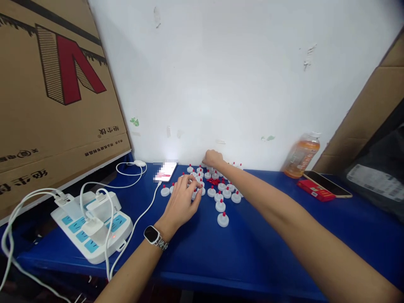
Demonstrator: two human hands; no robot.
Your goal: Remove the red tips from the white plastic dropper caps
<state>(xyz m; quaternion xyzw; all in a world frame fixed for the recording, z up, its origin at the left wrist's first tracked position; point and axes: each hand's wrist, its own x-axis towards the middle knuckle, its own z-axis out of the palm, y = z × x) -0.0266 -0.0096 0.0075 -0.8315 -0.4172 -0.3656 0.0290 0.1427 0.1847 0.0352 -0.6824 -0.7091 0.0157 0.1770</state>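
Observation:
Many white round caps with red tips (222,219) stand in a loose cluster on the blue tabletop, with small red pieces (213,182) lying among them. My left hand (183,198) is at the cluster's left side, its fingers bent and thumb curled in around one white cap with a red tip (194,194). At the back of the cluster, close to the wall, my right hand (213,158) is closed with fingers pointing down. Its fingertips, and anything in them, are hidden behind the hand.
A lit phone (168,171) on a cable lies left of the caps. The power strip (94,227) with plugs and white cords takes up the left side. At right are an orange drink bottle (302,155), a red packet (316,190) and another phone (328,184). Cardboard (59,139) stands at left.

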